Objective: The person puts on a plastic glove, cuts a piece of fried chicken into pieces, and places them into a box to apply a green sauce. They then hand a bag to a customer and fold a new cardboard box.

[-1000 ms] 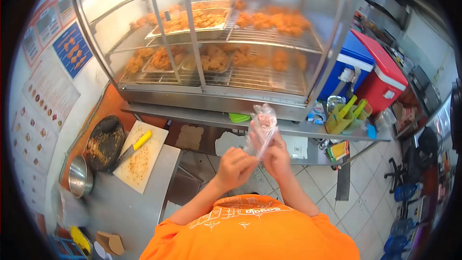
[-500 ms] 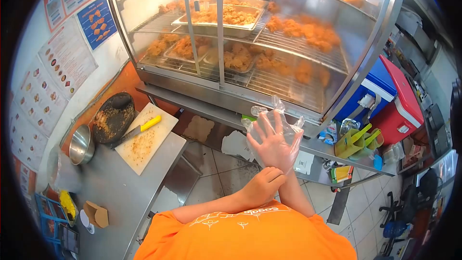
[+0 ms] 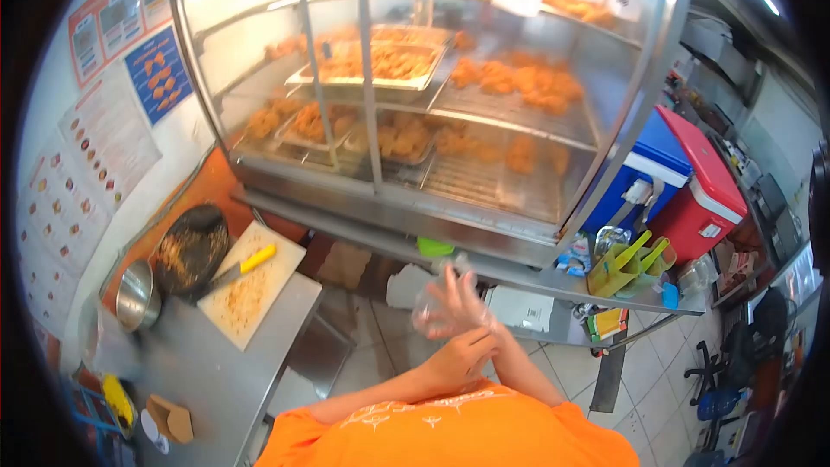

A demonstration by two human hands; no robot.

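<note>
A clear plastic glove (image 3: 427, 315) covers my right hand (image 3: 454, 304), its loose film crinkled around the fingers. That hand is raised in front of me with fingers stretched out, slightly smeared by motion, and it holds nothing. My left hand (image 3: 462, 357) is closed at the right wrist, fingers pinching the glove's cuff; the fingertips are partly hidden. Both hands are in front of the glass food display cabinet (image 3: 398, 195), apart from it.
Fried chicken (image 3: 527, 79) lies on the cabinet's racks and trays. At left, a steel table (image 3: 216, 380) bears a cutting board (image 3: 246, 316) with a yellow-handled knife (image 3: 245, 265), a stone mortar (image 3: 192, 251) and a metal bowl (image 3: 138, 298). Red (image 3: 705, 199) and blue coolers (image 3: 644, 173) stand right.
My gloved right hand has come lower and tilted to the left, its fingers less spread. My left hand has stayed at the right wrist. The camera view has shifted slightly.
</note>
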